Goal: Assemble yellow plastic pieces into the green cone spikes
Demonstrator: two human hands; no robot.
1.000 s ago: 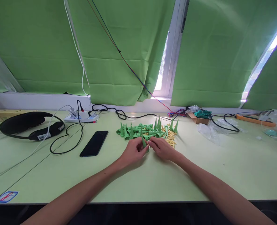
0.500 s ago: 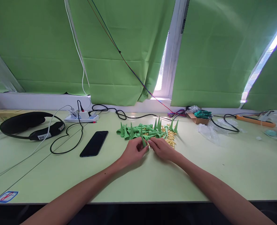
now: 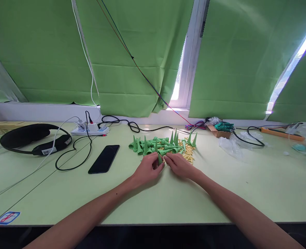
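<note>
My left hand [image 3: 149, 168] pinches a smooth green cone [image 3: 160, 159].
My right fingertips nearly meet it, contents unclear.

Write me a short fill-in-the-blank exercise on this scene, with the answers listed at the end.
The left hand holds a cone coloured ____.
From the person's viewpoint, the black phone lies to the ____ of both hands.
The small yellow pieces lie mostly at the ____ side of the pile of cones.
The crumpled teal plastic rests on a small box made of ____.

Missing words: green; left; right; cardboard.
</note>
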